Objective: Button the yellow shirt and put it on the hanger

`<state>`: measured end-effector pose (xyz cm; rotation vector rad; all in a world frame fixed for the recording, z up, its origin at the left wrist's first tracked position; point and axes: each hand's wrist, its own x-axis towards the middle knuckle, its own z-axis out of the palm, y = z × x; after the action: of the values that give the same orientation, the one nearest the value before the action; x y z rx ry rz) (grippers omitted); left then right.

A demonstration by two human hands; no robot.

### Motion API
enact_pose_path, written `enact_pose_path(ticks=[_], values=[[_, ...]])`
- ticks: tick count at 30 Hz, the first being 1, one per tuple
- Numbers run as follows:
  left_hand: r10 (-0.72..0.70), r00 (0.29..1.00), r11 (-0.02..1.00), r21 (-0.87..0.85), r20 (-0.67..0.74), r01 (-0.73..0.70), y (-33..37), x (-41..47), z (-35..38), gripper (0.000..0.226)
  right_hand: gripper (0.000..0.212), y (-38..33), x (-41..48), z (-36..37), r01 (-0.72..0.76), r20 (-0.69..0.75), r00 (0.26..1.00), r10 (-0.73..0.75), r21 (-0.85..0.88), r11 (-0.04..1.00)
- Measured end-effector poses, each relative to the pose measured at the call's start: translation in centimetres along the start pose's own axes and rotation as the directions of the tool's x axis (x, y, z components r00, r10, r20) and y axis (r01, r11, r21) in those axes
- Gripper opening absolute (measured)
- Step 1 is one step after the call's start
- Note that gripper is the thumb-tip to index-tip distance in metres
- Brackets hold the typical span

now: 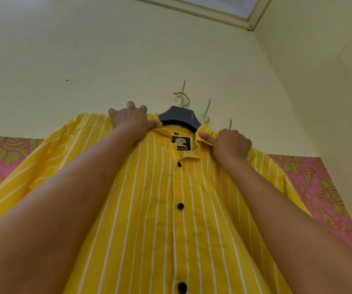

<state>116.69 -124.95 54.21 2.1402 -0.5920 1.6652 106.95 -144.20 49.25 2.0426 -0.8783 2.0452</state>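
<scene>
Yellow shirt (170,219) front closed at three visible black buttons (180,206). Left hand (131,120) grips shoulder beside collar, fingers curled over top edge. Right hand (230,143) pinches collar, thumb against curled fingers. Shirt on dark hanger (179,117), hung from wall hook (183,96).

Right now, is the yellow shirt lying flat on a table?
No, the yellow shirt hangs on the dark hanger by the wall hooks, with the left hand and right hand gripping it near the collar.
</scene>
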Motion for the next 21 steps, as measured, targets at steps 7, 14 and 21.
enact_pose_path(ticks=[7,14,21], values=[[0.004,1.0,1.0,-0.025,-0.027,-0.005,-0.7,-1.5,0.4,0.066,0.067,0.2,-1.4,0.0,0.015,0.038,0.999,-0.014,-0.005,1.0],[0.096,0.94,0.975,-0.161,-0.327,-0.156,-1.2,-5.1,0.7,0.05,0.054,1.6,-4.3,-2.1,0.11,-0.016,0.994,-0.108,0.143,0.984],[0.166,0.934,0.898,-0.344,-0.316,-0.276,-0.9,-13.7,1.0,0.055,0.063,2.6,-13.0,-4.6,0.166,-0.016,0.986,-0.168,0.281,0.945]])
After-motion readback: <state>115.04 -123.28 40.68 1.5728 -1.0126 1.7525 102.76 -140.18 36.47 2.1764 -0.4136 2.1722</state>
